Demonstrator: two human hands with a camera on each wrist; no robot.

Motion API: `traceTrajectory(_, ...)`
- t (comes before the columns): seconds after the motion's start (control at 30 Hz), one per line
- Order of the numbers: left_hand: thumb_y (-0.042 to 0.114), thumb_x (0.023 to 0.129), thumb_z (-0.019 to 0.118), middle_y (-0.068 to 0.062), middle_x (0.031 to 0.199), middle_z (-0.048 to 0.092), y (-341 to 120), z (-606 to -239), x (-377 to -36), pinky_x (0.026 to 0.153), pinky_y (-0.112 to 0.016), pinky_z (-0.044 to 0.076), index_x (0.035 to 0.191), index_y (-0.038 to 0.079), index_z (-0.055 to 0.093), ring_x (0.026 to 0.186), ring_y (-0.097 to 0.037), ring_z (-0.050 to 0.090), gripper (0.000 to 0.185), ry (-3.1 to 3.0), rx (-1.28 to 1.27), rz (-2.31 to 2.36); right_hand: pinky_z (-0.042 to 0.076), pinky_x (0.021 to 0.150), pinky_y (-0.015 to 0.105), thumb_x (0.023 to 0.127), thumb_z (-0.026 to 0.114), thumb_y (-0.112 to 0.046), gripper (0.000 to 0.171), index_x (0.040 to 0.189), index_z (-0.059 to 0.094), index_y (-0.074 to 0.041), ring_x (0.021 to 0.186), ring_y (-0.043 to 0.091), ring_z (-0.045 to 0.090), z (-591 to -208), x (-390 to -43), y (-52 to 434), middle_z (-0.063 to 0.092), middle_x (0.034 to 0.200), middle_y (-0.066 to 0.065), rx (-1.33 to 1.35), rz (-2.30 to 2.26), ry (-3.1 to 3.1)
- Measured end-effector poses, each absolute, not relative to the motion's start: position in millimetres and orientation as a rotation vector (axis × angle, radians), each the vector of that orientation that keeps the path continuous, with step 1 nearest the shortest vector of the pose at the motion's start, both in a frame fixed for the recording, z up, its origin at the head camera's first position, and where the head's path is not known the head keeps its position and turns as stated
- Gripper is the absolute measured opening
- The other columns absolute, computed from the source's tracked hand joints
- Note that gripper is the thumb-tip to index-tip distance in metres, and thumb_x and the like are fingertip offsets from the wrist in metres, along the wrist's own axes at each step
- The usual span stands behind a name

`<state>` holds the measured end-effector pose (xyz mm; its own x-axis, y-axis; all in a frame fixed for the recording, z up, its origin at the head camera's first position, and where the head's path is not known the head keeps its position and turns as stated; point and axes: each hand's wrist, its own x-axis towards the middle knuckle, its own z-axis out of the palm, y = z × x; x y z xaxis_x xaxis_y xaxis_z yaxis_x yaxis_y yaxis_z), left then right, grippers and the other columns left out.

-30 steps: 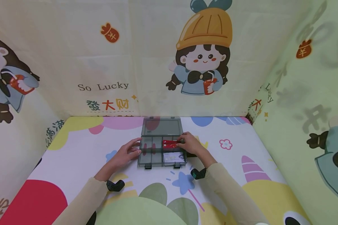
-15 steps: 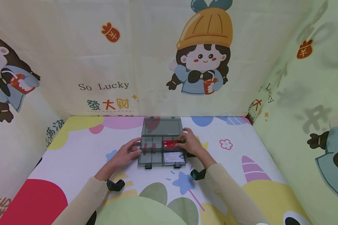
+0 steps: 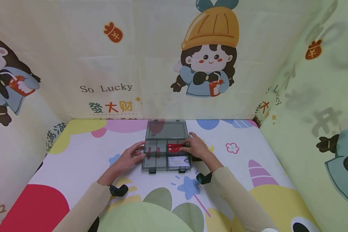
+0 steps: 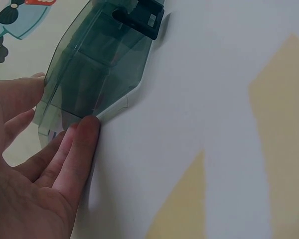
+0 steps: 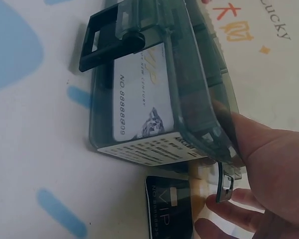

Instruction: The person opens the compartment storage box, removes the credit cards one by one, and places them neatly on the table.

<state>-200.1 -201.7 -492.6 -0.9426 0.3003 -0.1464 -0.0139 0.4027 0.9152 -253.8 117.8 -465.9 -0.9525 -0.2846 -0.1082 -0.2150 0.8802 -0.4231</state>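
A smoky clear compartment box lies open on the table, its lid folded back. My left hand touches the box's left end with outstretched fingers. My right hand is at the right side, its thumb over a red card in the back right compartment. Part of that card is hidden under the hand. In the right wrist view, the thumb reaches over the rim while the other fingers stay outside, loosely bent. A white VIP card sits in the front right compartment.
Beside the box's right end lies a black VIP card, partly hidden by the box in the right wrist view. Two black latches stick out at the front. A patterned cloth covers the table, and printed cloth walls rise behind it.
My right thumb has shifted slightly left over the red card, and the dark bit seen under the right fingers a second ago no longer shows. The left hand and box keep their places.
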Motion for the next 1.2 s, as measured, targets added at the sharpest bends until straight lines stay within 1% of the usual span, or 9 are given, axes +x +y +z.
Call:
traceTrajectory(0.27,0.023,0.097,0.058,-0.020,0.151,0.038,-201.7,-490.4,-197.7,0.096,-0.044,0.053,0.151,0.022,0.032,0.124,-0.036,0.052,0.060,2.353,0.261,1.575,0.039,0.108,0.058,0.085,0.071,-0.042,0.039,0.113,0.073,-0.016,0.134,0.043,0.042,-466.6,-253.5,118.6,0.034,0.154,0.019,-0.449,-0.609,2.882)
traceTrajectory(0.4,0.023,0.098,0.057,-0.022,0.150,0.038,-201.3,-490.3,-197.5,0.095,-0.044,0.053,0.152,0.021,0.030,0.124,-0.036,0.052,0.060,2.356,0.276,1.579,0.039,0.108,0.058,0.086,0.071,-0.042,0.037,0.111,0.073,-0.016,0.134,0.043,0.043,-465.8,-254.1,118.2,0.035,0.153,0.020,-0.466,-0.601,2.878)
traceTrajectory(0.6,0.023,0.097,0.058,-0.022,0.150,0.039,-202.5,-491.5,-197.9,0.095,-0.044,0.054,0.151,0.021,0.031,0.125,-0.036,0.052,0.060,2.356,0.287,1.586,0.038,0.110,0.055,0.089,0.068,-0.037,0.033,0.111,0.069,-0.012,0.137,0.043,0.039,-465.4,-252.9,116.9,0.028,0.155,0.022,-0.456,-0.665,2.824)
traceTrajectory(0.8,0.023,0.098,0.058,-0.020,0.150,0.040,-204.4,-495.3,-200.8,0.094,-0.040,0.054,0.151,0.022,0.032,0.123,-0.034,0.053,0.059,2.365,0.270,1.571,0.037,0.111,0.053,0.092,0.065,-0.035,0.031,0.112,0.064,-0.011,0.137,0.042,0.038,-469.9,-250.0,117.1,0.024,0.157,0.022,-0.465,-0.730,2.822)
traceTrajectory(0.9,0.024,0.097,0.058,-0.018,0.150,0.040,-204.7,-495.9,-200.9,0.094,-0.038,0.054,0.151,0.024,0.032,0.123,-0.032,0.053,0.060,2.365,0.254,1.572,0.037,0.112,0.053,0.092,0.066,-0.033,0.031,0.112,0.063,-0.010,0.138,0.042,0.038,-471.4,-248.8,117.5,0.023,0.157,0.020,-0.457,-0.791,2.822)
traceTrajectory(1.03,0.025,0.097,0.059,-0.015,0.150,0.041,-203.6,-495.5,-200.0,0.095,-0.039,0.054,0.150,0.027,0.033,0.123,-0.032,0.053,0.059,2.358,0.231,1.579,0.038,0.111,0.052,0.090,0.068,-0.029,0.027,0.108,0.062,-0.010,0.135,0.041,0.042,-473.0,-248.5,118.1,0.024,0.157,0.020,-0.457,-0.865,2.830)
traceTrajectory(1.2,0.024,0.097,0.058,-0.018,0.149,0.041,-202.7,-495.1,-200.0,0.094,-0.039,0.054,0.151,0.025,0.032,0.123,-0.033,0.053,0.060,2.374,0.249,1.567,0.039,0.111,0.050,0.087,0.072,-0.029,0.029,0.105,0.062,-0.009,0.135,0.039,0.044,-474.1,-249.6,118.7,0.027,0.155,0.020,-0.438,-0.906,2.832)
